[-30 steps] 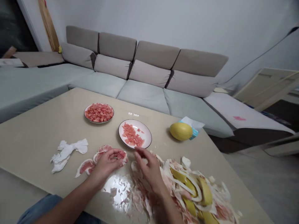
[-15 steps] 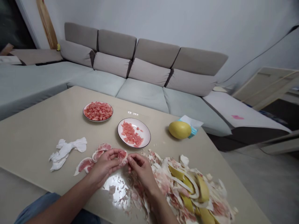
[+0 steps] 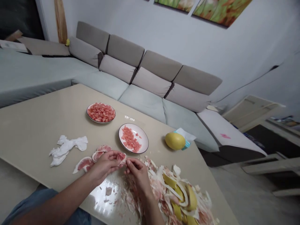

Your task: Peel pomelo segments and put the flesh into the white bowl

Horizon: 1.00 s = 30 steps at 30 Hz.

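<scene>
My left hand (image 3: 105, 167) holds a pinkish-red pomelo segment (image 3: 121, 157) between thumb and fingers, above the near part of the table. At the segment's right end, the thumb and fingertips of my right hand (image 3: 137, 172) are pinched together on its pale edge. Several unpeeled segments (image 3: 83, 163) lie by my left hand, partly covered by it. Just beyond my hands is a white plate (image 3: 142, 137) with some loose pink pulp pieces (image 3: 129, 137). To the right of my right hand spreads a heap of peel and membrane scraps (image 3: 181, 190).
Farther back stands a second plate (image 3: 103, 122) heaped with pulp. A whole yellow pomelo (image 3: 175, 141) rests against a tissue pack (image 3: 187, 135) at the right edge. Crumpled white tissue (image 3: 67, 149) lies on the left. A grey sofa (image 3: 145, 98) runs behind the table (image 3: 47, 122).
The view has tilted and shifted, bringing wall pictures into sight at the top. Both hands keep the same grip on the segment, with my right fingertips slightly shifted along its edge.
</scene>
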Available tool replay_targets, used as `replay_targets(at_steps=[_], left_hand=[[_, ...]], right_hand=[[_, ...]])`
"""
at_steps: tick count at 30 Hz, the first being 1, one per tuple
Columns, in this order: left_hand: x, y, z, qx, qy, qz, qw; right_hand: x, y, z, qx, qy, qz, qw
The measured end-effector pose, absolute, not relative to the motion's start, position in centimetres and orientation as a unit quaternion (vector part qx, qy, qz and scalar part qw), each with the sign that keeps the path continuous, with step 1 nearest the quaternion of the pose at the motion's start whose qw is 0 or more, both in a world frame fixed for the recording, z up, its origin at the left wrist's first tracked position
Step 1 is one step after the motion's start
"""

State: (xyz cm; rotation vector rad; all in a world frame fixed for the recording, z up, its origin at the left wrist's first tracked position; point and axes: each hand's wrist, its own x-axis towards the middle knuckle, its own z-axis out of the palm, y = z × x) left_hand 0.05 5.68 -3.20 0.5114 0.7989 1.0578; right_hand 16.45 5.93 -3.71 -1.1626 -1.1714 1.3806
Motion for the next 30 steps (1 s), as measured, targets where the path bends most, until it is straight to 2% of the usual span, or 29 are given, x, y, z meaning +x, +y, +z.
replay_targets(at_steps=[3, 8, 14, 18, 22, 26, 30], left_hand=[[-0.2, 6.0, -3.6, 0.228, 0.367, 0.482, 0.762], [-0.3, 6.0, -3.1, 0.230, 0.378, 0.492, 0.749], [-1.0, 6.2, -2.4, 0.213, 0.368, 0.537, 0.728], [-1.5, 6.1, -2.2, 0.235, 0.334, 0.527, 0.745], [-1.2, 6.0, -2.3, 0.245, 0.341, 0.493, 0.762], [-0.6, 6.5, -3.4, 0.289, 0.376, 0.511, 0.717], [0.0, 7.1, -4.7, 0.359, 0.383, 0.514, 0.678]], right_hand=[[16.2, 6.0, -3.9, -0.467, -0.440, 0.600, 0.479], [15.8, 5.9, -2.6, -0.491, -0.483, 0.549, 0.473], [17.2, 6.2, -1.8, -0.499, -0.499, 0.553, 0.443], [18.5, 7.8, -1.8, -0.542, -0.587, 0.428, 0.421], [18.6, 10.5, -1.3, -0.559, -0.629, 0.311, 0.442], [18.2, 12.3, -0.7, -0.565, -0.662, 0.223, 0.439], [18.1, 11.9, -0.5, -0.574, -0.669, 0.190, 0.433]])
